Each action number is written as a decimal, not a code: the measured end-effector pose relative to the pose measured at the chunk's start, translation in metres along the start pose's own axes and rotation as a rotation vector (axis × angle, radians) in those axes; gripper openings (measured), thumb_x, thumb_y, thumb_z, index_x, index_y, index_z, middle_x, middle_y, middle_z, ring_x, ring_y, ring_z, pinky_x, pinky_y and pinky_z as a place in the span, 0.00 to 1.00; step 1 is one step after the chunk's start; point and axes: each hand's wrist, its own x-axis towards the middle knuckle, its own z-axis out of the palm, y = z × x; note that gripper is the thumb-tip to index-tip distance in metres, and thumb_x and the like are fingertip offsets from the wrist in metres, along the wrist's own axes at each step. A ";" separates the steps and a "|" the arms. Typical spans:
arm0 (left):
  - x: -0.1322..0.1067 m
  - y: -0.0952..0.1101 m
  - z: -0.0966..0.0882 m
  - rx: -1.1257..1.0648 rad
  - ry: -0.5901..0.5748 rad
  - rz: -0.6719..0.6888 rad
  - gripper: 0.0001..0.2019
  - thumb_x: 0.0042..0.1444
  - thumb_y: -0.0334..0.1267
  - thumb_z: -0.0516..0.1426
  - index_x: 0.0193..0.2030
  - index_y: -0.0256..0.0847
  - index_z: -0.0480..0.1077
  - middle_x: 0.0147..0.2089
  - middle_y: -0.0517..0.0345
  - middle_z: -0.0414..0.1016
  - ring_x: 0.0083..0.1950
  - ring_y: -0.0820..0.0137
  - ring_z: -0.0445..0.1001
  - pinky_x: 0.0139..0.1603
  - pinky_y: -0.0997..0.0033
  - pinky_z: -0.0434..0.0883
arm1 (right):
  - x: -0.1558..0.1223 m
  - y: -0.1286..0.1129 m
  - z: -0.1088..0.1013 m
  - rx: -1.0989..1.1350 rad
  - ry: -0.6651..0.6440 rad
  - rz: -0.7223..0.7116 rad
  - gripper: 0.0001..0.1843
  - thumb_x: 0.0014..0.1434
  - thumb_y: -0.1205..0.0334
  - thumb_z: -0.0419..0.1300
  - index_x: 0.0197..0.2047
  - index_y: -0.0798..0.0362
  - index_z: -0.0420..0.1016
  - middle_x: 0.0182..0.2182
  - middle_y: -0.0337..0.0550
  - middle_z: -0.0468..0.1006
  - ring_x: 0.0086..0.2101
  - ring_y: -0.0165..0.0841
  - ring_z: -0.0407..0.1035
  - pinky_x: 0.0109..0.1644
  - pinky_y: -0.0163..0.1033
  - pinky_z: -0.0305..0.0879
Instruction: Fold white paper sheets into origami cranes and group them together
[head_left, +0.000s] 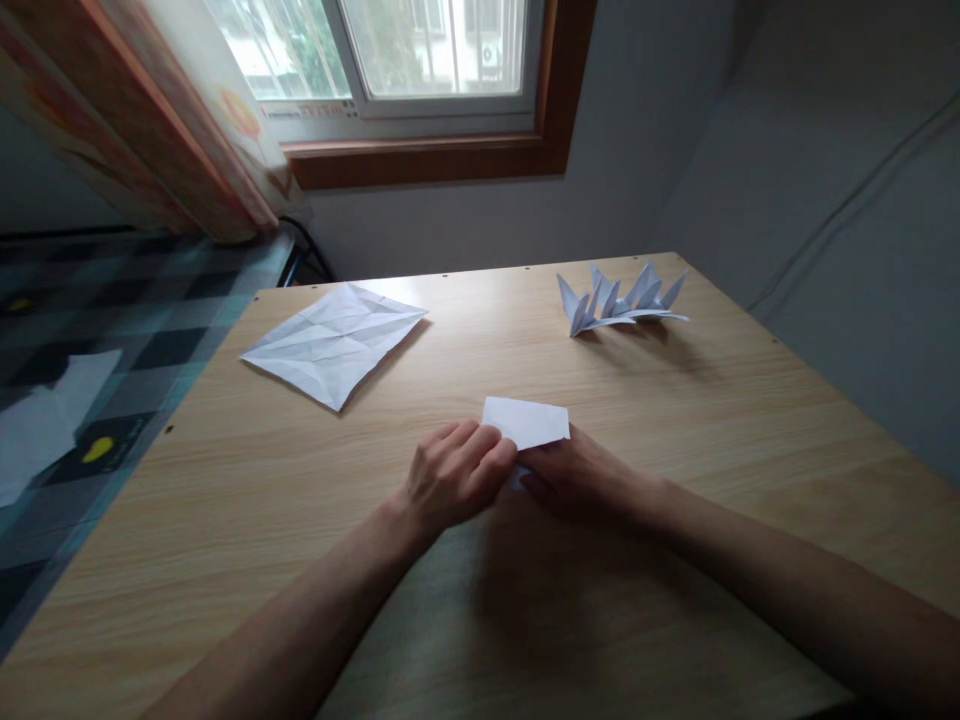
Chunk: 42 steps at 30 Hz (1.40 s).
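Observation:
Between my two hands is a folded sheet of white paper [529,422], held just above the table near its middle. My left hand [461,470] is closed on the paper's left edge, thumb on top and fingers curled. From the right, my right hand [577,472] grips the paper from below, its fingers partly hidden under the fold. A small piece of the same paper shows beneath, between the hands. The underside of the fold is hidden.
A creased, unfolded paper sheet [337,340] lies at the back left of the wooden table [300,540]. Several folded paper cranes [626,300] stand at the back right. Left of the table, more white paper [52,420] rests on a checked cloth [172,305]. A window [442,60] is behind.

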 end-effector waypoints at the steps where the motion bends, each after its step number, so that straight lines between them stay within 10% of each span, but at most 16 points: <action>1: 0.002 0.001 0.000 0.002 0.050 0.008 0.05 0.61 0.32 0.54 0.44 0.41 0.64 0.34 0.59 0.71 0.32 0.71 0.70 0.31 0.71 0.67 | -0.001 0.002 0.000 0.017 0.002 -0.016 0.11 0.60 0.69 0.55 0.46 0.56 0.72 0.48 0.57 0.76 0.50 0.45 0.69 0.56 0.55 0.66; 6: 0.009 0.001 -0.003 0.001 0.135 0.069 0.22 0.58 0.47 0.61 0.56 0.42 0.64 0.50 0.51 0.70 0.50 0.63 0.71 0.49 0.64 0.73 | -0.009 0.011 -0.006 -0.033 0.030 -0.118 0.14 0.64 0.64 0.55 0.52 0.53 0.73 0.55 0.55 0.72 0.56 0.44 0.64 0.59 0.52 0.64; 14: -0.004 -0.014 -0.005 -0.005 -0.163 0.069 0.08 0.58 0.33 0.57 0.45 0.41 0.70 0.65 0.46 0.65 0.69 0.52 0.56 0.62 0.46 0.64 | -0.026 0.009 -0.019 -0.276 0.092 0.088 0.12 0.66 0.62 0.56 0.49 0.48 0.79 0.52 0.52 0.75 0.49 0.45 0.67 0.52 0.53 0.67; 30: 0.005 -0.019 -0.004 -0.185 -0.289 0.156 0.02 0.58 0.32 0.58 0.37 0.39 0.72 0.58 0.48 0.72 0.59 0.60 0.71 0.59 0.54 0.72 | -0.030 0.023 -0.026 -0.071 0.079 -0.051 0.09 0.65 0.63 0.57 0.41 0.55 0.78 0.43 0.49 0.81 0.47 0.40 0.72 0.52 0.47 0.68; 42: 0.005 -0.006 0.012 -0.207 -0.257 -0.136 0.04 0.59 0.36 0.57 0.39 0.39 0.70 0.56 0.46 0.71 0.40 0.67 0.77 0.40 0.63 0.77 | -0.050 0.023 -0.026 -0.120 0.164 -0.132 0.09 0.62 0.67 0.57 0.43 0.55 0.77 0.44 0.50 0.82 0.44 0.37 0.76 0.48 0.44 0.71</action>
